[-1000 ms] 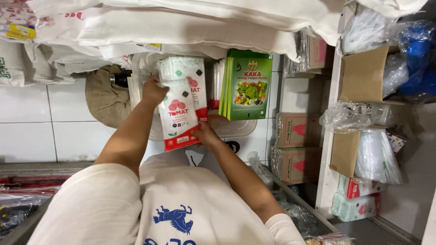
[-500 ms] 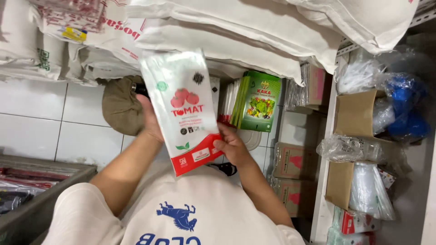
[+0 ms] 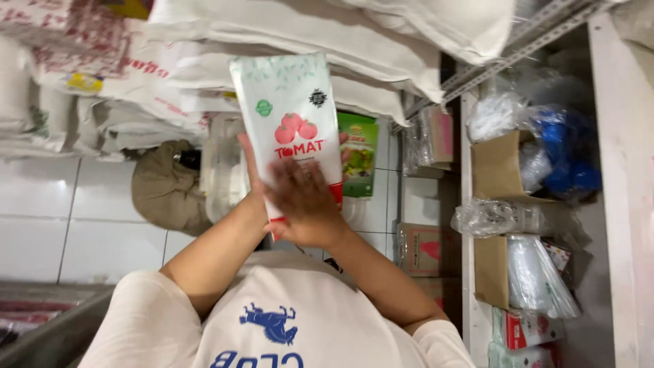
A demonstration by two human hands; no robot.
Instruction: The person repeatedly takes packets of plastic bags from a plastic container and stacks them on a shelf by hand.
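Both of my hands hold up a white and pale-green pouch [image 3: 289,109] with red tomatoes pictured on it and a red band at its lower end. My left hand [image 3: 248,170] grips its left edge from behind, mostly hidden by the pouch. My right hand [image 3: 306,204] lies flat on the lower front with its fingers spread. The pouch is upright and close to the camera, above my white shirt [image 3: 272,320].
White sacks [image 3: 306,34] are stacked beyond the pouch. A green packet [image 3: 359,153] shows just behind it, and a brown cloth bag [image 3: 167,187] lies on the white tiles at left. A shelf at right holds cardboard boxes [image 3: 501,167] and plastic bags [image 3: 538,272].
The pouch has come up and closer to the camera, away from the green packets. My right hand slid from its lower edge onto its front face.
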